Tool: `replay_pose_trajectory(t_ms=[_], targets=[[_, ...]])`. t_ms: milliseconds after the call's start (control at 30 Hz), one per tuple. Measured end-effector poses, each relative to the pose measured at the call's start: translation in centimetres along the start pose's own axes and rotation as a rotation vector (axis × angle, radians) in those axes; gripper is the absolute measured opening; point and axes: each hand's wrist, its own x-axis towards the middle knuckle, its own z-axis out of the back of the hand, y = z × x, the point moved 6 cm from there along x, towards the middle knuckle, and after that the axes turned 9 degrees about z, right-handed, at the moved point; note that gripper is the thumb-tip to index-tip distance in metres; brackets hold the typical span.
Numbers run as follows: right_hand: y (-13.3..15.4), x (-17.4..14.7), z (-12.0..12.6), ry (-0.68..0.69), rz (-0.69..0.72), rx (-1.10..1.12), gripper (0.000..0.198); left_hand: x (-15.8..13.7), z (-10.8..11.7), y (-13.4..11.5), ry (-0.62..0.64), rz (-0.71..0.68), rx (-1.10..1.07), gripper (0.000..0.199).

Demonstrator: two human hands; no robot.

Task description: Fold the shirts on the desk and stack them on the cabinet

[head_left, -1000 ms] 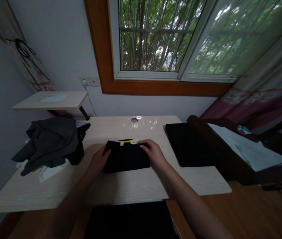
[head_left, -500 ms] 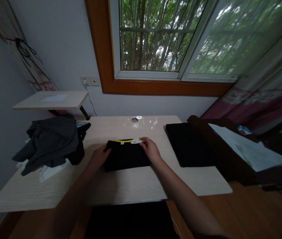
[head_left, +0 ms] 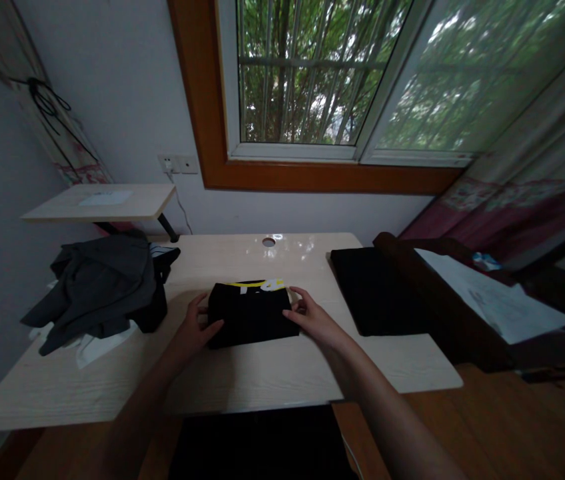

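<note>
- 1 desk [head_left: 312, 377], pale wood top, below the window.
- 1 window [head_left: 307, 73], 2 panes in view, bars and greenery beyond.
- 2 curtains, left [head_left: 37, 93] and right [head_left: 522, 193]; left 1 tied with dark cord.
- 1 pile of clothes [head_left: 107, 283] on desk's left part: dark grey on top, white and black below; can't count pieces.
- 1 raised shelf [head_left: 57, 208] behind/above the pile.
- 1 black flat item [head_left: 382, 293] at desk's right side, lying flat; 1 piece or several, can't tell.
- 1 black folded garment [head_left: 250, 317] flat on desk, middle, between both hands; yellow strip along far edge.
- 2 hands. Left hand [head_left: 195, 327]: thumb on garment's left edge, fingers beside it, spread apart, not pinched. Right hand [head_left: 310, 317]: same at right edge, thumb on cloth, fingers apart from thumb.
- 1 paper [head_left: 106, 198] on shelf.
- 2 socket plates [head_left: 177, 164] on wall, 1 plugged cable.
- 1 round hole [head_left: 268, 243] near desk's far edge.
</note>
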Motion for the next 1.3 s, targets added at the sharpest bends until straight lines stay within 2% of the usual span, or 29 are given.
replay_pose_trajectory(t_ms=[133, 333, 433, 533, 600, 667, 767, 833, 900, 1033, 1167, 1300], targets=[[-0.3, -1.7, -0.1, 0.04, -0.104, 0.11, 0.087, -1.2, 0.1, 1.1, -0.009, 0.003, -0.046, 0.099], [-0.5, -2.3, -0.6, 0.115, -0.067, 0.084, 0.093, -2.3, -0.5, 0.5, 0.041, -0.008, -0.025, 0.096], [-0.2, -2.7, -1.2, 0.208, -0.12, 0.179, 0.097, -3.0, -0.7, 0.1, 0.116, 0.018, -0.002, 0.094], [0.2, -3.4, -1.7, 0.331, -0.181, 0.222, 0.098, -3.6, -1.1, -0.1, 0.253, 0.066, -0.025, 0.093], [0.4, -3.6, -1.6, 0.348, -0.193, 0.206, 0.095, -3.9, -1.3, -0.3, 0.311, 0.058, -0.025, 0.092], [0.5, -3.5, -1.5, 0.339, -0.171, 0.174, 0.087, -3.9, -1.2, -0.8, 0.3, 0.017, -0.004, 0.09], [0.8, -3.1, -1.6, 0.345, -0.096, 0.123, 0.061, -3.8, -0.9, -1.7, 0.241, -0.039, 0.017, 0.084], [1.0, -2.9, -1.5, 0.339, -0.059, 0.119, 0.044, -3.7, -0.8, -2.4, 0.225, -0.04, 0.007, 0.082], [1.1, -2.5, -1.2, 0.307, -0.046, 0.138, 0.036, -3.3, -0.6, -3.1, 0.207, -0.027, -0.008, 0.081], [0.7, -1.6, -0.4, 0.218, -0.055, 0.199, 0.043, -1.4, -0.6, -3.9, 0.148, -0.037, -0.036, 0.079], [-0.4, -0.7, -0.6, 0.212, -0.11, 0.198, 0.053, 1.0, -1.3, -3.0, 0.121, 0.0, 0.013, 0.077], [-1.3, -0.4, -0.8, 0.195, -0.131, 0.156, 0.052, 1.9, -1.4, -2.5, 0.098, 0.007, 0.094, 0.075]])
